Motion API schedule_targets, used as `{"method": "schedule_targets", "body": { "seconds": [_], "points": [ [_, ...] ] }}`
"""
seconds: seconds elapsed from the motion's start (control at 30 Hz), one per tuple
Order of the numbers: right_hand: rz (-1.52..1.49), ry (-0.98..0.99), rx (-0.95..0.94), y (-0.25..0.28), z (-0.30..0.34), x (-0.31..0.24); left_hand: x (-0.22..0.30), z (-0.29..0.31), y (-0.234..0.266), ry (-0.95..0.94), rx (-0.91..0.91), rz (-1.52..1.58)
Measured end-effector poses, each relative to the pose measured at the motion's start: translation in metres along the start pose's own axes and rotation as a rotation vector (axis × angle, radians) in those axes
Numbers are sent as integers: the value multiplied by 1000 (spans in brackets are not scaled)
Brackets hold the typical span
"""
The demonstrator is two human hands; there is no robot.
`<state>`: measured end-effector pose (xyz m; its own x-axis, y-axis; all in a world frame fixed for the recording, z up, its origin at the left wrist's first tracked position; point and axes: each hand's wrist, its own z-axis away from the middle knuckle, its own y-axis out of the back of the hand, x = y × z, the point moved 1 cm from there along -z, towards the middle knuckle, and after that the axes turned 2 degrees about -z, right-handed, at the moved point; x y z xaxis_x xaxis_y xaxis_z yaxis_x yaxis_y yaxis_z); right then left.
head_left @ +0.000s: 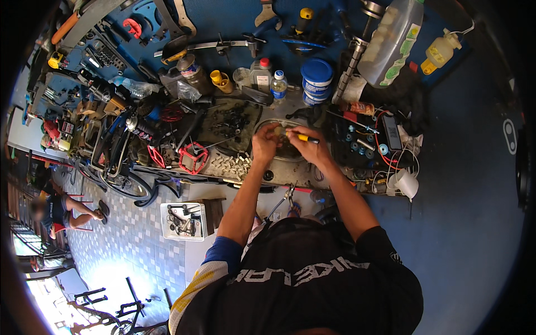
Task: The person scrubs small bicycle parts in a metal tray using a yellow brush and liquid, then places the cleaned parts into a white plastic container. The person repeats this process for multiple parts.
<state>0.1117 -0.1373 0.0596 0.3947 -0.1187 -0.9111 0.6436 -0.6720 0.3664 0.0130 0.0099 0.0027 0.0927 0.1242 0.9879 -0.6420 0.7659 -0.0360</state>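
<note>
Both my hands are over an oval metal tray (279,121) on the workbench. My right hand (314,151) is closed around a hand tool with a yellow and black handle (307,138). Its tip points toward my left hand and is too small to make out. My left hand (264,145) has its fingers pinched together near that tip; what they hold is hidden. Left of the tray lies a dark mat with many small dark parts (231,120). A pile of small pale metal pieces (231,164) lies nearer the bench's front edge.
Bottles, including a clear one with a blue label (278,85), and a blue-lidded tub (316,81) stand behind. A red pedal (193,158) lies left; a phone (392,133) and white cup (403,184) are right. A white basket of parts (183,222) sits below; a person (67,209) sits far left.
</note>
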Motion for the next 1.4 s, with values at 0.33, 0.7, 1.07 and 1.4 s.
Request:
{"method": "schedule_targets", "body": {
  "seconds": [0.33, 0.7, 1.07, 1.4],
  "points": [
    [-219, -454, 55, -1, 7, 4, -4, 0, 1, 3, 108, 94],
    [-165, -432, 40, 5, 18, 31, -9, 0, 4, 21, 59, 241],
    [545, -78, 0, 25, 23, 39, -16, -6, 6, 86, 6, 77],
    [-108, -283, 68, -8, -2, 13, -7, 0, 4, -76, 89, -33]
  ]
}}
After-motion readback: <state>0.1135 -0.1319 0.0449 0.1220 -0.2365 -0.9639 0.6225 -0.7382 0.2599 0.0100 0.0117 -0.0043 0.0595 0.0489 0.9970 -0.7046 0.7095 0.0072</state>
